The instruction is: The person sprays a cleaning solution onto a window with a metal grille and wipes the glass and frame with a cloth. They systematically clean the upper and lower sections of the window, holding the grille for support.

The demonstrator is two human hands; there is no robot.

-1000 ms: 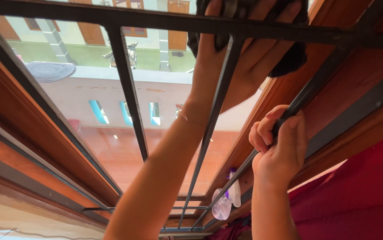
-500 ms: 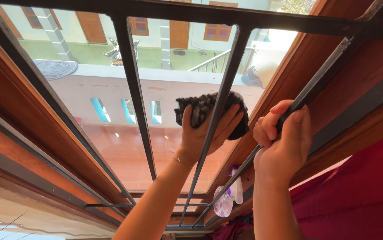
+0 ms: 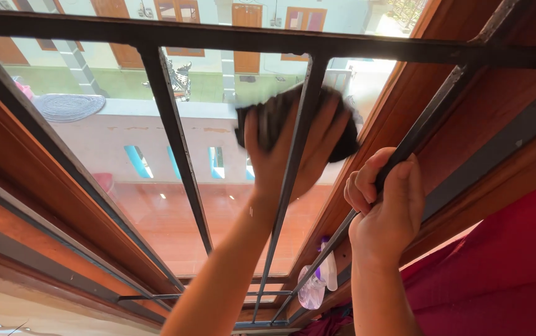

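Note:
My left hand point(image 3: 280, 158) reaches between the dark metal window bars and presses a black cloth point(image 3: 268, 118) flat against the glass pane point(image 3: 156, 205), high in the window. A vertical bar point(image 3: 290, 174) crosses in front of that hand. My right hand point(image 3: 386, 199) is closed around the rightmost metal bar point(image 3: 429, 118), next to the wooden window frame point(image 3: 380, 155). The cloth is partly hidden behind my fingers and the bar.
A clear spray bottle with a purple top point(image 3: 318, 280) stands on the sill at the bottom of the window. A dark red curtain point(image 3: 504, 274) hangs at the right. A horizontal bar point(image 3: 218, 37) crosses the top. Buildings and a balcony wall show outside.
My left hand swept the cloth down the glass from the top, then came back up a little. My right hand kept its grip on the same bar.

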